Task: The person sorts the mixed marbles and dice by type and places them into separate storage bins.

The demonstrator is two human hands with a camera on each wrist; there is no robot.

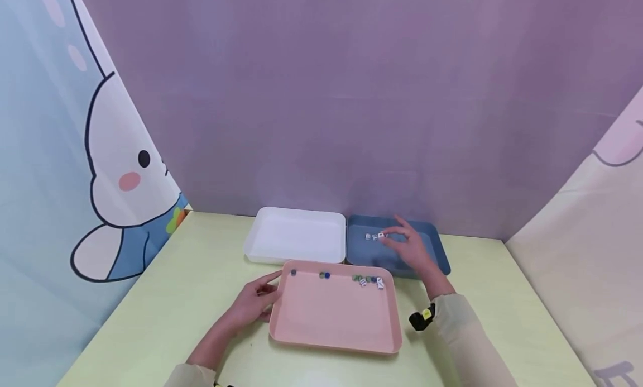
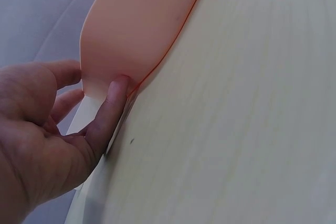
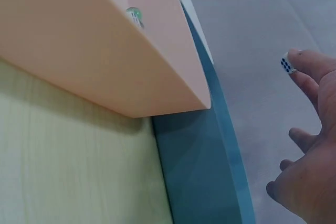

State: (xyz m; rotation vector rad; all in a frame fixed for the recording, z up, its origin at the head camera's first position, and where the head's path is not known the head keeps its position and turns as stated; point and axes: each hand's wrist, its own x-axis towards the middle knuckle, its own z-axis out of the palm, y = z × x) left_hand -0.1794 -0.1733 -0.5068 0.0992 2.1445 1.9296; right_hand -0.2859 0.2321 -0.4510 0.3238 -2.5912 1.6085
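My right hand (image 1: 413, 252) is over the blue tray (image 1: 366, 256), pinching a white die (image 3: 286, 63) with dark pips between thumb and fingertip. Beside it in that tray lie several white dice (image 1: 370, 237) in a short row. At the left side of the pink tray (image 1: 331, 325), my left hand (image 1: 251, 303) grips the wall; in the left wrist view the thumb (image 2: 113, 103) presses the outside and other fingers reach the edge. Along the pink tray's far side are a few white dice (image 1: 379, 283) and several green and blue glass marbles (image 1: 327, 275).
A white tray (image 1: 296, 257) stands left of the blue one, against the purple backdrop (image 1: 321, 124). The pink tray's far rim overlaps both in the head view. All sit on a pale yellow table (image 1: 166, 297), with printed cloths hanging at both sides.
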